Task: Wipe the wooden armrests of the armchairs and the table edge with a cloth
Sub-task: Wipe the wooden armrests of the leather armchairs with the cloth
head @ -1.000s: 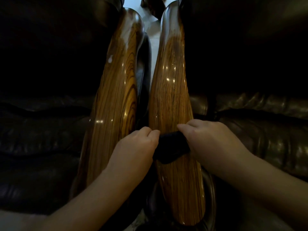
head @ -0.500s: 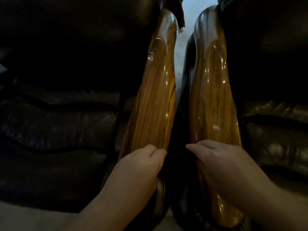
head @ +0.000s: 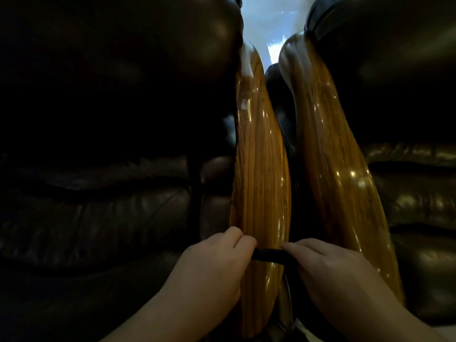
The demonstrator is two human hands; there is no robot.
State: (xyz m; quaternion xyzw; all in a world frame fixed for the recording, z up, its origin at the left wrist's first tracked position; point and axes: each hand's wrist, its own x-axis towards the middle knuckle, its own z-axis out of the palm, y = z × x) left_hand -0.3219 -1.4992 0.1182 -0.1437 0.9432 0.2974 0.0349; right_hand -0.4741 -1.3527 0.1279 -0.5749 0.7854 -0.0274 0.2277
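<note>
Two glossy striped wooden armrests run side by side away from me: the left armrest [head: 259,174] and the right armrest [head: 330,174]. A dark cloth [head: 269,254] is stretched as a narrow band across the near part of the left armrest. My left hand [head: 212,262] grips its left end, my right hand [head: 328,265] grips its right end. Both hands rest close to the wood, one on each side of the left armrest.
Dark leather seat cushions fill both sides: the left armchair [head: 98,193] and the right armchair [head: 414,193]. A narrow dark gap [head: 293,193] separates the armrests. Pale floor [head: 266,23] shows at the top between the chair backs.
The cloth and both hands have shifted from the right armrest across the gap onto the left armrest. The view has swung left, and the cloth is now pulled into a thin band.
</note>
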